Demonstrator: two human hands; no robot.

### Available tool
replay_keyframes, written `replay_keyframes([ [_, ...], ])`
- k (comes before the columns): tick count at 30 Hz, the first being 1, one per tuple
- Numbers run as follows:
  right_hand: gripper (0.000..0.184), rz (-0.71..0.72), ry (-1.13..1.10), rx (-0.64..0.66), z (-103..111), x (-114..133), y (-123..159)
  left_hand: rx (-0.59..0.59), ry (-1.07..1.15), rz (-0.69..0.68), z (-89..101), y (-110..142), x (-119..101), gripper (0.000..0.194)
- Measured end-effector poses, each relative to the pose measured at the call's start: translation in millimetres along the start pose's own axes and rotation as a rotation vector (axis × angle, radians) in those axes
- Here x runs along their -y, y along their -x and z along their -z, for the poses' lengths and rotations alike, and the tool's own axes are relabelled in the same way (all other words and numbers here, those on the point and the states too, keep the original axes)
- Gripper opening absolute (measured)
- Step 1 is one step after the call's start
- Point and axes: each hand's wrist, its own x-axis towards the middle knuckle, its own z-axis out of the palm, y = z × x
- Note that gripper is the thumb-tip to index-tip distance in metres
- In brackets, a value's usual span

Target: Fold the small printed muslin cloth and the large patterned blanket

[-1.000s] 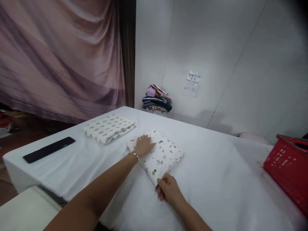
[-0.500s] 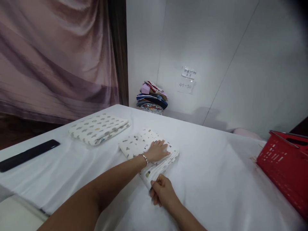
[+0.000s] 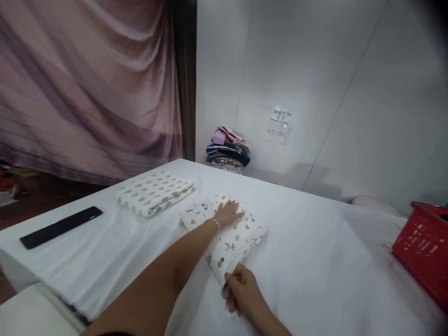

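A folded white cloth [image 3: 233, 245] with small grey and olive prints lies on the white-covered table [image 3: 308, 261]. My left hand [image 3: 227, 214] rests flat on its upper part, fingers spread, a bracelet at the wrist. At the cloth's near corner my right hand [image 3: 243, 289] is closed, pinching the edge between thumb and fingers. Further left is another folded cloth [image 3: 156, 191], white with grey cloud-like shapes; neither hand touches it.
A long black flat object [image 3: 61, 227] lies near the table's left edge. On the right stands a red plastic basket [image 3: 422, 252]. Folded fabrics [image 3: 229, 151] are stacked by the wall beyond the table, below paper notes [image 3: 278, 126]. A pinkish curtain [image 3: 87, 84] hangs at left.
My left hand has slid across the cloth, away from me, uncovering more of its print. The right hand keeps its pinch at the near corner. The whole view has shifted slightly.
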Motion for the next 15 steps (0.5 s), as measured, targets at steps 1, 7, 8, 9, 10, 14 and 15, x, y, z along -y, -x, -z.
replay_keyframes([
  [1,0.037,-0.002,-0.003,0.015,1,0,1,-0.005,0.024,0.008,6.7,2,1,0.073],
  [7,0.041,0.035,0.005,0.170,30,12,11,-0.306,-0.015,0.218,38.4,37,47,0.062],
  [8,0.039,0.091,-0.009,0.110,39,17,11,-0.334,-0.065,0.261,40.2,46,59,0.061],
  [9,0.037,0.164,-0.023,0.012,49,22,9,-0.331,-0.105,0.300,41.1,56,72,0.060],
  [10,0.034,0.246,-0.028,-0.108,61,28,5,-0.315,-0.123,0.348,41.6,64,83,0.060],
  [14,0.024,0.454,0.256,-0.527,107,50,-30,-0.243,-0.046,0.449,43.5,86,107,0.061],
  [15,0.024,0.422,0.398,-0.558,116,55,-41,-0.231,-0.026,0.455,44.6,88,109,0.060],
])
